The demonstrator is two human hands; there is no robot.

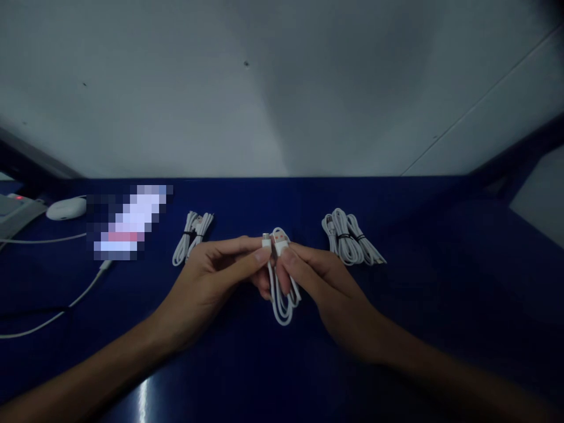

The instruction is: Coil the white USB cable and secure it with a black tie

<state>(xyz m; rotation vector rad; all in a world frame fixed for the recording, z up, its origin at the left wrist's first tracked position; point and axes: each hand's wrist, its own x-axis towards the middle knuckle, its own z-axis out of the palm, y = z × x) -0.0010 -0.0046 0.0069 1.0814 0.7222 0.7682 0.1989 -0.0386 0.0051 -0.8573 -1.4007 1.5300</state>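
Observation:
A white USB cable (284, 317), folded into loops, is held between my two hands above the blue table. My left hand (215, 276) pinches it near the slim metal-tipped plug. The wider USB plug, orange inside, sits under the thumb of my right hand (326, 288), whose fingers close round the loops. Both plugs point away from me, side by side. Beyond my left hand lies a tied white cable bundle (183, 244). Past my right hand are more white cable bundles (348, 238) with black ties, lying against one another.
At the left, a blurred-out lit phone (127, 226) lies with a white charging cord (86, 299) plugged in. Farther left are a white earbud case (67, 208) and a power strip (20, 211) with a red light. A pale wall (198, 117) rises behind the blue table (247, 376).

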